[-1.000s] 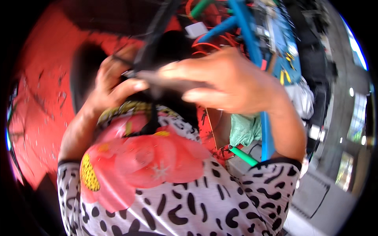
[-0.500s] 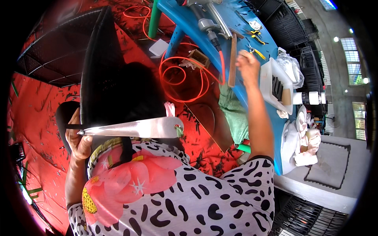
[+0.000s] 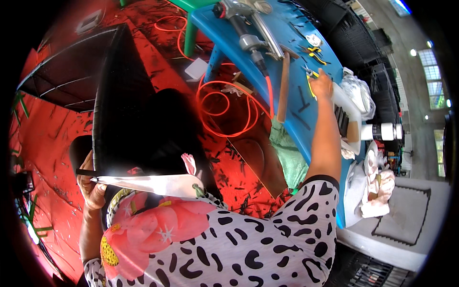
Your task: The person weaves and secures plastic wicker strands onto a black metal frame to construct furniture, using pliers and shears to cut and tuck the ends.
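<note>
My right hand (image 3: 323, 87) is over the blue table, its fingers closed round yellow-handled pliers (image 3: 311, 86). The jaws stick out past the fingertips. On the left, my left hand (image 3: 93, 191) grips the edge of a large black mesh-sided frame (image 3: 107, 105) that stands by my lap. A short black strip (image 3: 86, 172) pokes out at those fingers. From the same spot a shiny tapered metal bar (image 3: 153, 184) reaches across my lap, a green tie in the hole at its wide end. Whether the left fingers also pinch the bar's narrow end is hard to see.
On the blue table (image 3: 299, 107) lie a pneumatic tool (image 3: 246, 40) with an orange hose (image 3: 270, 95), a flat wooden stick (image 3: 283, 91), a second pair of yellow-handled pliers (image 3: 315, 55) and a white bin (image 3: 354, 115) of black strips. Black scraps litter the red floor (image 3: 52, 191).
My right hand has moved right and closed on the pliers, which lay free on the table before. The view has shifted slightly, and the left hand keeps its hold on the black frame.
</note>
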The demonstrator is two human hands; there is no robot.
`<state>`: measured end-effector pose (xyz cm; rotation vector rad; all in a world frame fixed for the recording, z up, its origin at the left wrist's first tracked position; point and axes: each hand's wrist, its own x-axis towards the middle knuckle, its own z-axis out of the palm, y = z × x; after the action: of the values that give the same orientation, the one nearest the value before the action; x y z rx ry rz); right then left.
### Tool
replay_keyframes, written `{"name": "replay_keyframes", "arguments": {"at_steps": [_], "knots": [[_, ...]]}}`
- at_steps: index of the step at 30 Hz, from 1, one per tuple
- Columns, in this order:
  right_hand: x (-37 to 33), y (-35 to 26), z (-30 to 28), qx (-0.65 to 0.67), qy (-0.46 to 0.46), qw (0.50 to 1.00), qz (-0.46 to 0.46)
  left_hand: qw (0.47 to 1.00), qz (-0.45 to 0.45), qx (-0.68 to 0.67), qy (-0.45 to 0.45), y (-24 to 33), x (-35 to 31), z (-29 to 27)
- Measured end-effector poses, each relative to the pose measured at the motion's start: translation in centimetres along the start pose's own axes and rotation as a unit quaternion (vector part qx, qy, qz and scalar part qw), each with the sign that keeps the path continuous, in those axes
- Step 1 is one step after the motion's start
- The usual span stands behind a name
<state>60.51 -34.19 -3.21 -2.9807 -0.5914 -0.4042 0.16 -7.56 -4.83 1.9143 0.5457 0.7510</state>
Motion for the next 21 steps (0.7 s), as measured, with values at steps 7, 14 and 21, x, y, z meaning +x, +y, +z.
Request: {"name": "replay_keyframes", "arguments": {"at_steps": [7,14,21], "knots": [[6.0,6.2,4.9,-0.007,-0.106,0.994,-0.035,0.999,0.036,0.006,-0.04,3.7,2.8,1.4],[3.8,3.1,3.5,-0.124,-0.191,0.967,-0.117,0.99,0.088,-0.07,-0.086,2.8,3.4,1.3],[-0.7,2.0,2.2,-0.1,-0.144,0.943,-0.282,0.984,0.124,-0.119,-0.052,1.7,3.0,1.9]]}}
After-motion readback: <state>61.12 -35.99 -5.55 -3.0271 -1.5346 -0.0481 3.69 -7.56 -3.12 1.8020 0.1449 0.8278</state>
